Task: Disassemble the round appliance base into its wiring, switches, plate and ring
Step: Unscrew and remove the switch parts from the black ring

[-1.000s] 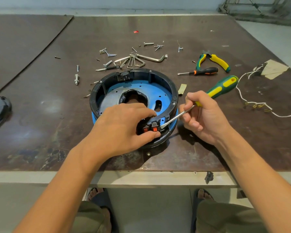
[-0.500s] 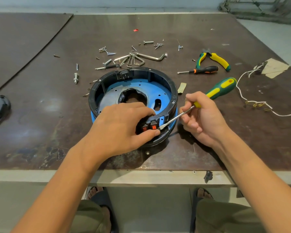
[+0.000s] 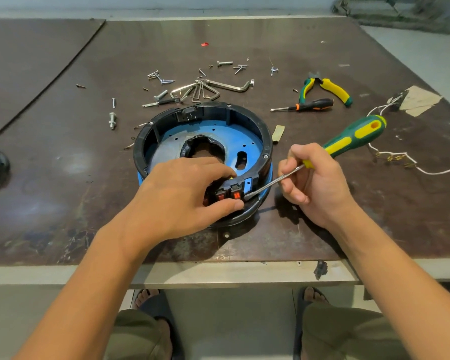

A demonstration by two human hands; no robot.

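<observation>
The round base [image 3: 203, 141] sits near the front edge of the brown desk [image 3: 63, 178]. It has a black ring [image 3: 244, 113] around a blue plate [image 3: 247, 141]. The left hand [image 3: 182, 196] is pinched on the red switches [image 3: 230, 194] at the near rim. The right hand [image 3: 315, 183] is closed on a green and yellow screwdriver [image 3: 348, 139]. Its tip seems to touch the rim just beside the switches. Loose screws [image 3: 164, 79] and pliers [image 3: 325, 90] lie behind.

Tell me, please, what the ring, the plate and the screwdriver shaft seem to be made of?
Ring: black plastic, semi-gloss, with moulded ribs. Plate: probably blue-painted sheet metal, flat and thin with punched holes; cannot be sure. Screwdriver shaft: bare steel, shiny silver.
</observation>
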